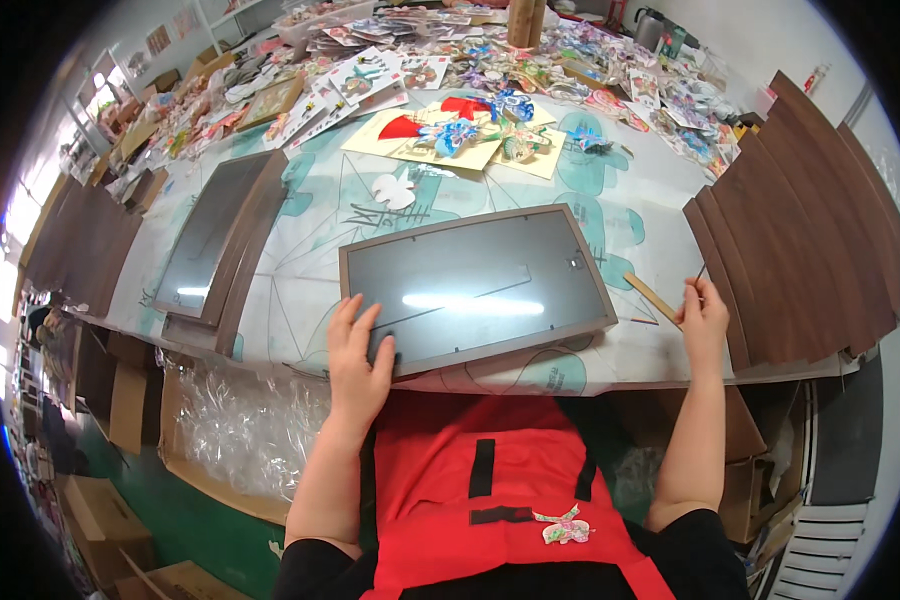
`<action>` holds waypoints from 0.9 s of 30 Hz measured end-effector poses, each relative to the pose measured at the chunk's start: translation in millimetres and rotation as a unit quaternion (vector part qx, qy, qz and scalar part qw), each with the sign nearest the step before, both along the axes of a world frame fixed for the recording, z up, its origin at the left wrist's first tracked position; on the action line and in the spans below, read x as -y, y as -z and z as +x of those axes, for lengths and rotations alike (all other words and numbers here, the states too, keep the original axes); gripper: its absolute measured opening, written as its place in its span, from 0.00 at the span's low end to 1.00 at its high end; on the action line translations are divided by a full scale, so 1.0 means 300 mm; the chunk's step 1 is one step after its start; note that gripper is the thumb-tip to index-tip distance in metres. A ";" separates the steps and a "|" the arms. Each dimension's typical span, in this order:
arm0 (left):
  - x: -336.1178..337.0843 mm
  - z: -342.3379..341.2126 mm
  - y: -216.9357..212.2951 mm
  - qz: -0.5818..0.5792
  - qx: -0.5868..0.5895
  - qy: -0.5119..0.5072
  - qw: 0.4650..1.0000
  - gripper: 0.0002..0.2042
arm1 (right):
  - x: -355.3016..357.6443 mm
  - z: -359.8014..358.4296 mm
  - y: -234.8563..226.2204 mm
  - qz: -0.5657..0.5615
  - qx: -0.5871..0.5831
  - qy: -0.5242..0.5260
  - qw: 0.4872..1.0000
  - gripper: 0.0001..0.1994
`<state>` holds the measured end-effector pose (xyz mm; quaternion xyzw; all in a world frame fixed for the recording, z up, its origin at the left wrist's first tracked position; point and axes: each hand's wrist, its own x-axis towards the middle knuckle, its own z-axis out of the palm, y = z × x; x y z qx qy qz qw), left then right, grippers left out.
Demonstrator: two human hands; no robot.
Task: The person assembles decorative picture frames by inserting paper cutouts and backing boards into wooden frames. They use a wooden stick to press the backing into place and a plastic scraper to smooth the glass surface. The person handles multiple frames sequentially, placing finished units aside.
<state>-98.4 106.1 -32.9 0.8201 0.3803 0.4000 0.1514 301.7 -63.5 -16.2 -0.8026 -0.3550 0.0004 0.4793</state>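
A brown-rimmed picture frame (480,290) lies at a slant on the table before me, its dark grey backing board facing up. My left hand (357,360) rests on the frame's near left corner, fingers spread over the rim and thumb on the board. To the right of the frame, my right hand (705,318) is closed in a pinch. A thin dark tip shows above its fingertips, but I cannot make out what it belongs to. A narrow wooden strip (653,298) lies between the frame and this hand, its near end close to the palm.
Brown frames stand in an overlapping row (800,240) at the right. More frames (215,245) lie stacked at the left. Coloured paper cut-outs (455,135) on yellow sheets and a heap of cards (360,80) cover the far side. Below the table's edge sits a carton of clear plastic (245,430).
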 end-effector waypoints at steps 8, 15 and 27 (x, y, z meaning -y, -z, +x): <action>0.004 0.021 0.043 0.048 -0.082 -0.022 0.995 0.17 | 0.007 -0.108 0.112 -0.004 -0.157 -0.075 0.985 0.05; 0.005 0.023 0.041 0.080 -0.093 -0.037 0.992 0.15 | -0.116 -0.330 -0.038 0.137 -0.171 -0.182 0.958 0.03; 0.001 0.018 0.044 0.064 -0.076 -0.038 0.994 0.16 | -0.312 -0.636 0.019 0.012 -0.128 -0.460 0.878 0.02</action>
